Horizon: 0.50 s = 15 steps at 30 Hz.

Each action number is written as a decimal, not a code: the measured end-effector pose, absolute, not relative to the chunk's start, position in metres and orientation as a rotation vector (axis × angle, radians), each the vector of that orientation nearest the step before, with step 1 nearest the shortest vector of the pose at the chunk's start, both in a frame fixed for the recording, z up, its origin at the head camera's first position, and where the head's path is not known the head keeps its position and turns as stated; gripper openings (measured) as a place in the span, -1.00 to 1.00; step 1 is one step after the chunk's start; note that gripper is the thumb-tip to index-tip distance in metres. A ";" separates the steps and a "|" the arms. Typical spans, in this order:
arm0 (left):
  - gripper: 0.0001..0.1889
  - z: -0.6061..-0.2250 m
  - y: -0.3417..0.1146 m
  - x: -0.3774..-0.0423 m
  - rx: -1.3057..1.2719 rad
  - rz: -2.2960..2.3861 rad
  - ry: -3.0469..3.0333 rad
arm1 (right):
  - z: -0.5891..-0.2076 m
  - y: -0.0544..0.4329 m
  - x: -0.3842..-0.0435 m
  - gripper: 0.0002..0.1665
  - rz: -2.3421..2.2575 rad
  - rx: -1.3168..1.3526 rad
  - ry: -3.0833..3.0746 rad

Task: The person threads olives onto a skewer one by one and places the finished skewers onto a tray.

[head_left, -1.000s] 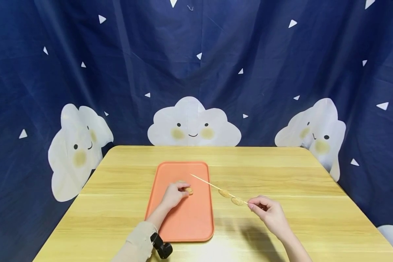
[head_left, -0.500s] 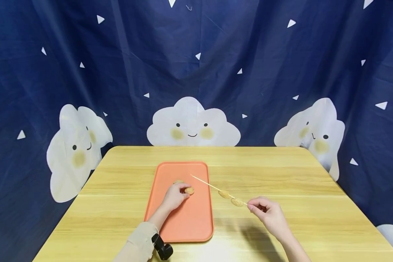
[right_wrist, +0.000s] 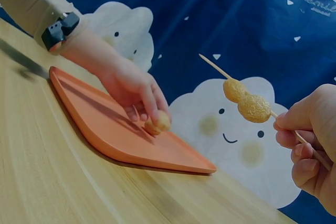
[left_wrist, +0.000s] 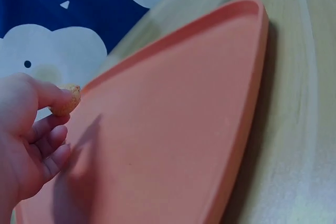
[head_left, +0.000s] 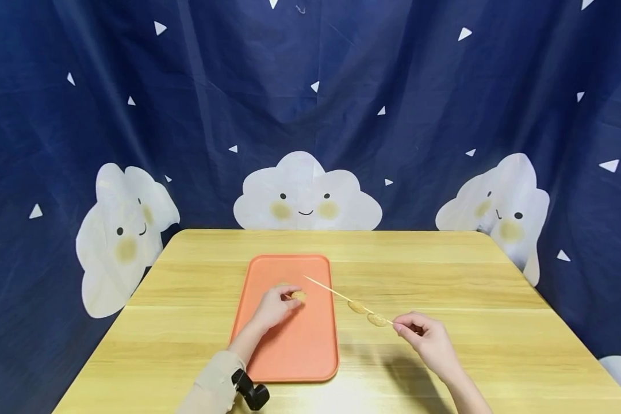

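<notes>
My left hand (head_left: 273, 307) is over the far half of the orange tray (head_left: 292, 356), pinching a golden-brown fried ball (left_wrist: 72, 97) between thumb and forefinger. Another such ball (head_left: 282, 284) on the tray shows partly behind the fingers. To the right of the tray, my right hand (head_left: 430, 340) pinches a thin wooden skewer (head_left: 322, 285) near its lower end. Two golden-brown balls are threaded on it: one (right_wrist: 254, 108) close to the fingers, its surface speckled, and one (right_wrist: 234, 90) just beyond. The bare pointed end slants up and left, overlapping the tray's right rim in the head view.
The tray lies on a light wooden table (head_left: 476, 276), left of the middle. A dark blue curtain (head_left: 419, 69) with white clouds and triangles hangs behind the table and at both sides. A black device (head_left: 250, 391) is strapped to the left wrist.
The left hand has lifted slightly off the tray with the ball in its pinch. The right hand and the skewer have hardly moved.
</notes>
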<state>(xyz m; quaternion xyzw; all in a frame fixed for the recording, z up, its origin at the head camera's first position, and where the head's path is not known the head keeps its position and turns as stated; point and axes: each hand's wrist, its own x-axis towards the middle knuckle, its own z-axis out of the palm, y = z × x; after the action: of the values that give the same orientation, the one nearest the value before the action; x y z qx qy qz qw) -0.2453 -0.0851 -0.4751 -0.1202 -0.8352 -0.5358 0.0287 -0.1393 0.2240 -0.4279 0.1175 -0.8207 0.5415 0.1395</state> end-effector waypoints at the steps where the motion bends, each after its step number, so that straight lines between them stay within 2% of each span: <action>1: -0.69 -0.473 -0.085 -0.245 -0.361 -1.685 -2.563 | -0.428 0.224 -0.139 -0.88 1.565 0.338 -2.374; 9: -0.65 -0.454 -0.086 -0.236 -0.454 -1.797 -2.484 | -0.426 0.225 -0.139 -0.96 1.647 0.326 -2.360; 15: -0.60 -0.443 -0.086 -0.228 -0.501 -1.788 -2.501 | -0.423 0.226 -0.139 -0.91 1.759 0.314 -2.355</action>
<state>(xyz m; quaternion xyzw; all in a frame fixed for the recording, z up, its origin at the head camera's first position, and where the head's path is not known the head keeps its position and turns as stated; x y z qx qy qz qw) -0.2284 -0.0856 -0.4426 -0.1608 -0.8029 -0.5739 0.0133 -0.1387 0.2261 -0.4230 0.1057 -0.7932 0.5925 0.0926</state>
